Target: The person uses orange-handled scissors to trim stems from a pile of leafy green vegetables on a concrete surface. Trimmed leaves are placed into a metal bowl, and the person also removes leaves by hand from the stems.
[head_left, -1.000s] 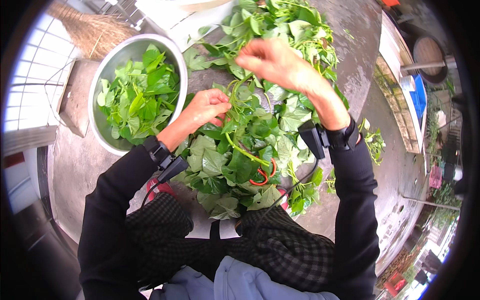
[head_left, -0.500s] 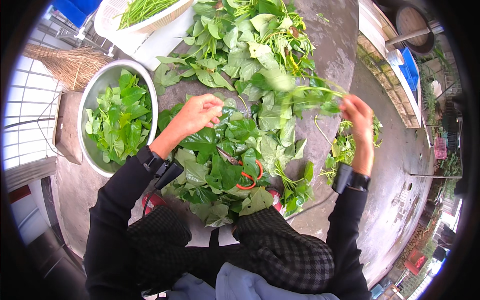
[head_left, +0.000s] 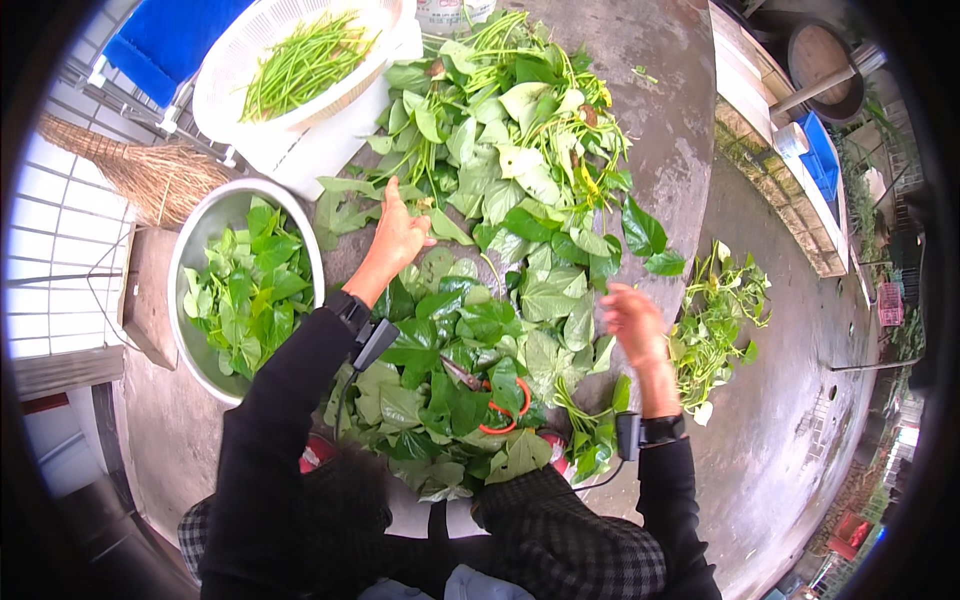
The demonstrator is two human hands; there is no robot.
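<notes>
Leafy stems [head_left: 510,150] are heaped on the concrete [head_left: 665,130] in front of you, and your left hand [head_left: 400,238] is right at the near-left edge of that heap. Index finger's sticking straight out, the others are bent, and I can't see anything gripped in there. Your right hand [head_left: 635,322] is off to the right of the lower leaf pile [head_left: 470,335], a bit blurry; fingers look loose and half-curled, nothing showing between them.

Stuff around you: orange-handled scissors [head_left: 474,382] lie on the lower leaf pile between your arms, partly covered by leaves. A small leafy bunch [head_left: 595,432] sits by your right foot, with the cable [head_left: 603,482] off your right wrist device [head_left: 628,437] looping down next to it. Another stem clump [head_left: 715,325] lies on the ground just right of your right hand.

On your left, the metal bowl [head_left: 212,213] of picked leaves is tight against your arm, and your sleeve [head_left: 270,430] hides part of its rim. Behind it there's a straw broom [head_left: 150,175], then a white basket [head_left: 222,88] of green stalks [head_left: 305,65] on a white surface [head_left: 300,165], and a blue bin [head_left: 165,45] past that. Far right, a low wall [head_left: 780,190] runs along.
</notes>
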